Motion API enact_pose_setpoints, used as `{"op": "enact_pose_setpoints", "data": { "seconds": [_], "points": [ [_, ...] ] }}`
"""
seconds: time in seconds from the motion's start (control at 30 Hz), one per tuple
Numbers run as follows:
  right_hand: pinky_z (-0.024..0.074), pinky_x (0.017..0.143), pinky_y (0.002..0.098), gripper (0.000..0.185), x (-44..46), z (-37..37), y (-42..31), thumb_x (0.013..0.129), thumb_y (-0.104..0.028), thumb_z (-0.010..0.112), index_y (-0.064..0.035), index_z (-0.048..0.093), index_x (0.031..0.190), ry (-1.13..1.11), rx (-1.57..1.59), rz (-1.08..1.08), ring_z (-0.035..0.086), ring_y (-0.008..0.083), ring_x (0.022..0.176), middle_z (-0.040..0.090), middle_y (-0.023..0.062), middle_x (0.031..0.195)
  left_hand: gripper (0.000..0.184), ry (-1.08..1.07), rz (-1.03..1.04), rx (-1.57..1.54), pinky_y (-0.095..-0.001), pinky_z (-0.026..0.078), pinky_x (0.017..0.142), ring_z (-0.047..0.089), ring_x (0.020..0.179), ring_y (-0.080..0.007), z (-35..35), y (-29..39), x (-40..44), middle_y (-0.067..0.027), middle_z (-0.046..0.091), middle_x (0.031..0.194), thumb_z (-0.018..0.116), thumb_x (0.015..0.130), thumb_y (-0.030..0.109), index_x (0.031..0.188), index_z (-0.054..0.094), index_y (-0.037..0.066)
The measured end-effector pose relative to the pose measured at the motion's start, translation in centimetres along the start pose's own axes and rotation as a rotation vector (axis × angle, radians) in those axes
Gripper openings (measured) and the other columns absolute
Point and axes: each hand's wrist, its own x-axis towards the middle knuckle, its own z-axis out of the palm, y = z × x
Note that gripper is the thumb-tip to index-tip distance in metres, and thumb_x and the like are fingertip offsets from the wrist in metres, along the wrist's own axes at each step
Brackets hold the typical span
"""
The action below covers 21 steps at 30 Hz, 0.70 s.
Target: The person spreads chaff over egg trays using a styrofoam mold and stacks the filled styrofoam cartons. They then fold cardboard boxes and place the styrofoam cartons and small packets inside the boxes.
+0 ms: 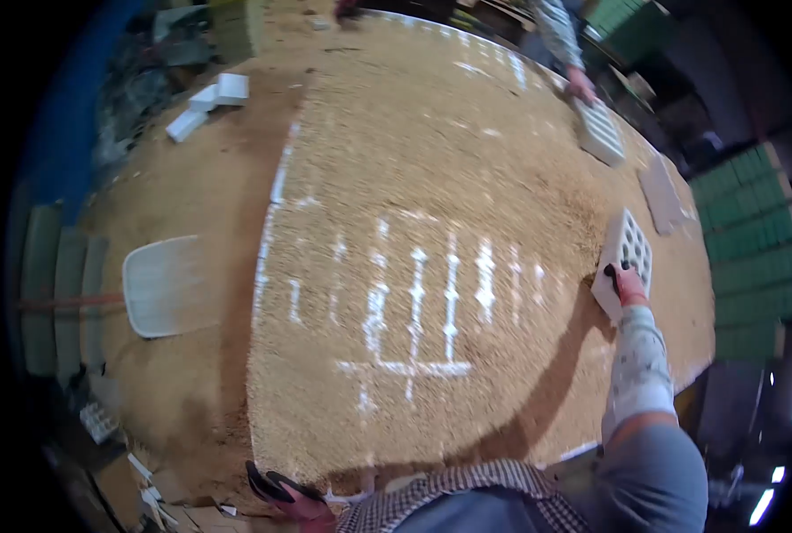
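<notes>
"On the right side of the sandy bed, what does the right hand have?"
"One white block with round holes, gripped at its near end."
"Left hand?"
"Low, by the bed's near left corner, fingertips dark. Whether it holds anything, I cannot tell."
"Anything else noted?"
"Farther off, a co-worker's hand touches a slotted white block."
</notes>
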Motion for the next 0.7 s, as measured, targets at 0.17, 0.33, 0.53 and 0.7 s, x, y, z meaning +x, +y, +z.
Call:
{"op": "enact_pose_setpoints", "data": {
  "seconds": [0.17,0.33,0.53,0.7],
  "points": [
    [0.0426,0.093,0.0390,0.063,-3.4,2.7,6.9,0.076,-0.042,0.060,-0.0048,0.052,0.125,-0.008,0.334,-0.063,0.055,0.0337,0.109,0.057,0.0255,0.115,0.044,-0.008,0.070,-0.278,-0.0398,0.037,0.099,0.046,0.117,-0.0298,1.2,-4.3,-0.2,-0.0177,0.044,0.131,0.046,0.096,0.025,0.132,0.040,0.000],
    [0.0455,0.086,0.0396,0.068,-26.3,0.8,-1.0,0.058,-0.046,0.068,-0.0003,0.062,0.107,-0.341,0.107,-0.972,0.057,0.0351,0.097,0.061,0.0211,0.103,0.037,0.150,0.327,-0.086,-0.0360,0.038,0.098,0.048,0.115,-0.0258,1.5,-3.0,0.2,-0.0177,0.051,0.126,0.047,0.095,0.018,0.127,0.046,-0.001],
    [0.0486,0.071,0.0392,0.046,-40.4,3.9,2.9,0.052,-0.033,0.067,-0.0083,0.064,0.090,-0.292,0.330,-1.336,0.057,0.0306,0.082,0.056,0.0150,0.091,0.045,-0.250,0.527,0.076,-0.0369,0.021,0.112,0.028,0.133,-0.0284,-0.3,-10.7,4.9,-0.0145,0.026,0.147,0.032,0.100,0.022,0.140,0.025,0.004],
    [0.0500,0.073,0.0367,0.053,-28.4,1.7,21.7,0.066,-0.041,0.058,-0.0163,0.062,0.112,0.142,0.012,-0.533,0.063,0.0267,0.085,0.065,0.0148,0.094,0.043,0.063,1.169,0.748,-0.0406,0.020,0.113,0.026,0.134,-0.0312,-5.3,-13.0,6.7,-0.0172,0.023,0.147,0.028,0.099,0.015,0.141,0.024,0.004]
  ]
}}
